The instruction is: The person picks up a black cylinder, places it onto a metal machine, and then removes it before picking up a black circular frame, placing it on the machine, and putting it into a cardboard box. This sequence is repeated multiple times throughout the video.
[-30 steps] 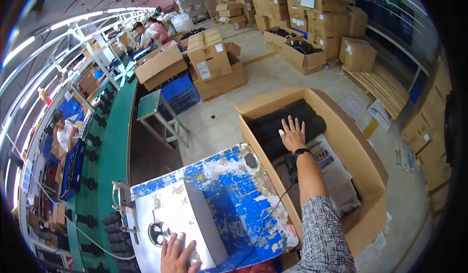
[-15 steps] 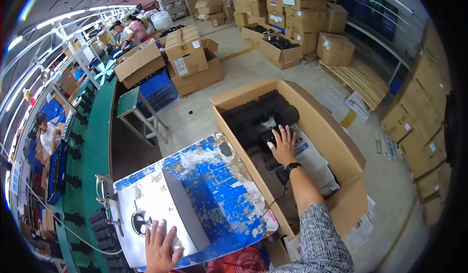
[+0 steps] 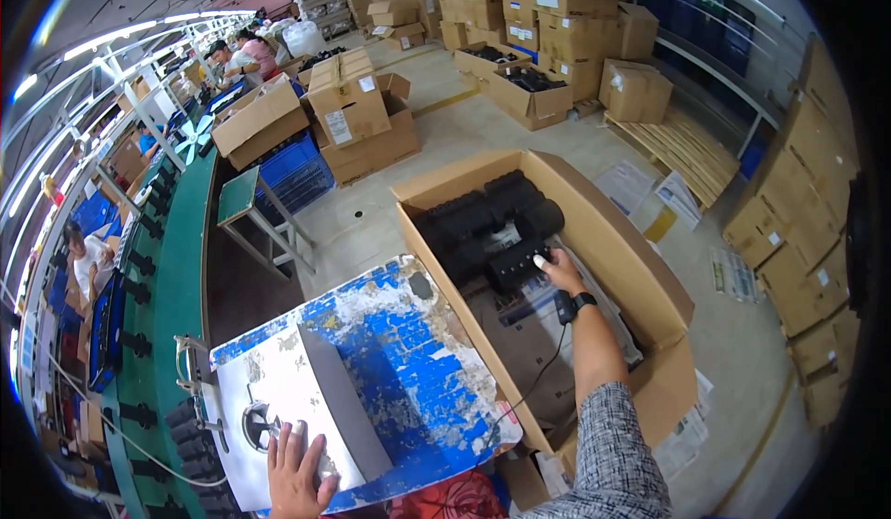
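My right hand reaches into a long open cardboard box and grips the right end of a black rectangular part with a row of small marks along its face. Behind that part lie several black cylindrical parts, packed at the box's far end. My left hand lies with fingers spread on a white metal fixture, beside the round hole in its top. A toggle clamp is mounted at the fixture's left edge.
The fixture stands on a worn blue board. A black cable runs from my right wrist over the box's edge. At left, a green conveyor carries black parts. Beyond are a stool, stacked cartons and a wooden pallet.
My right hand has gone from lying spread over the black part to gripping its right end. The part now shows more fully. My left hand stays on the fixture.
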Demonstrator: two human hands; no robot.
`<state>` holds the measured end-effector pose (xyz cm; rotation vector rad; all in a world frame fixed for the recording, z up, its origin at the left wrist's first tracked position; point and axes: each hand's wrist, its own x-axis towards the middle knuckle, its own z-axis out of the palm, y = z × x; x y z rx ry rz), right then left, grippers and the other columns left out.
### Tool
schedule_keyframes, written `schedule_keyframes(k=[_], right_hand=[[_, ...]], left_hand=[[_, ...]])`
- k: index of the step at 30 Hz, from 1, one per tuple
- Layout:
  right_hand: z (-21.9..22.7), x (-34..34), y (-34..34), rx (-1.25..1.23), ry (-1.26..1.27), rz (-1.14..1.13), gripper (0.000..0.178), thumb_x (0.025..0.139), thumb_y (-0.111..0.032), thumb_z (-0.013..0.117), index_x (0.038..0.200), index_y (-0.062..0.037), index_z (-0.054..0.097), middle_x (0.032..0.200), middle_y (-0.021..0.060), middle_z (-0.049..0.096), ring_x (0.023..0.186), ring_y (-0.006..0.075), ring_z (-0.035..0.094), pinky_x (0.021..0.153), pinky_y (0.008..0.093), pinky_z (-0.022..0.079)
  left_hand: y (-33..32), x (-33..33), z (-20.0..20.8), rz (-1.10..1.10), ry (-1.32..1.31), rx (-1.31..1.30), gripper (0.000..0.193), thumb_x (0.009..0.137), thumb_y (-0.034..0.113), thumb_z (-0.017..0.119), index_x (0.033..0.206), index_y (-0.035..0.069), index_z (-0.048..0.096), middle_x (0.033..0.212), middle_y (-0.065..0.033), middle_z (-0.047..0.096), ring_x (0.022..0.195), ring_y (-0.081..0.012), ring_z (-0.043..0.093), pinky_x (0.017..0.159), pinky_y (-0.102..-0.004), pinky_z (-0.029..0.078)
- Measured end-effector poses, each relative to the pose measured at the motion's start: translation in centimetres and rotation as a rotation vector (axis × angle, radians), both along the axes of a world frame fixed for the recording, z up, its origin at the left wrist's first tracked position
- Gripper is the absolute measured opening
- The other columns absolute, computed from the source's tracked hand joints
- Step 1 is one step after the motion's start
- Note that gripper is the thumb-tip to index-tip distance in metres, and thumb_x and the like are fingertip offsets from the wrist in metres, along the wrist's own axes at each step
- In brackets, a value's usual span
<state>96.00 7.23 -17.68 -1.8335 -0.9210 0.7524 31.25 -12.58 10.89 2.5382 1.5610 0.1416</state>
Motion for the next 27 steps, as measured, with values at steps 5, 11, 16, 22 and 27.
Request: schedule_keyframes(k=[5,11,16,22,27], right_hand=[[-1.3,4.8,-0.3,0.041,-0.022,0.123,0.06,0.092,-0.032,0.083,0.14,-0.0066,0.059,0.098,0.0023,0.066,0.071,0.0123,0.063,0.057,0.0293,0.049],[1.2,2.8,0.6,-0.043,0.214,0.191,0.053,0.093,-0.03,0.083,0.137,-0.0097,0.059,0.094,0.0012,0.067,0.066,0.009,0.061,0.051,0.0273,0.045],[1.4,3.1,0.3,-0.143,0.197,0.236,0.052,0.093,-0.029,0.084,0.135,-0.0119,0.058,0.089,0.0008,0.07,0.061,0.0098,0.064,0.049,0.0274,0.044],[1.0,1.6,1.1,-0.119,0.203,0.239,0.054,0.09,-0.025,0.087,0.133,-0.0129,0.058,0.08,0.0022,0.069,0.057,0.0125,0.065,0.046,0.0301,0.045],[-0.6,2.3,0.9,-0.239,0.213,0.205,0.049,0.082,-0.009,0.091,0.121,-0.0069,0.062,0.075,0.0051,0.069,0.055,0.0159,0.066,0.047,0.0327,0.051]], left_hand=[[0.9,0.6,-0.3,-0.011,-0.016,-0.03,0.067,0.103,0.057,0.042,0.146,0.011,0.063,0.16,-0.0281,0.045,0.154,-0.0492,0.036,0.126,-0.0623,0.022],[0.9,0.3,-0.3,0.028,0.017,-0.037,0.068,0.102,0.059,0.041,0.145,0.011,0.064,0.16,-0.028,0.045,0.153,-0.0494,0.036,0.126,-0.0625,0.022],[1.2,0.2,-0.6,0.019,0.016,-0.039,0.068,0.102,0.059,0.043,0.145,0.011,0.064,0.16,-0.0279,0.045,0.153,-0.0495,0.037,0.126,-0.0623,0.023],[0.9,-0.2,0.0,0.025,0.02,0.007,0.066,0.1,0.057,0.048,0.146,0.012,0.063,0.158,-0.0277,0.047,0.152,-0.0484,0.038,0.125,-0.0614,0.025],[1.0,0.0,0.0,-0.011,-0.011,0.003,0.065,0.098,0.057,0.053,0.148,0.016,0.062,0.155,-0.0255,0.05,0.151,-0.0461,0.04,0.125,-0.0606,0.025]])
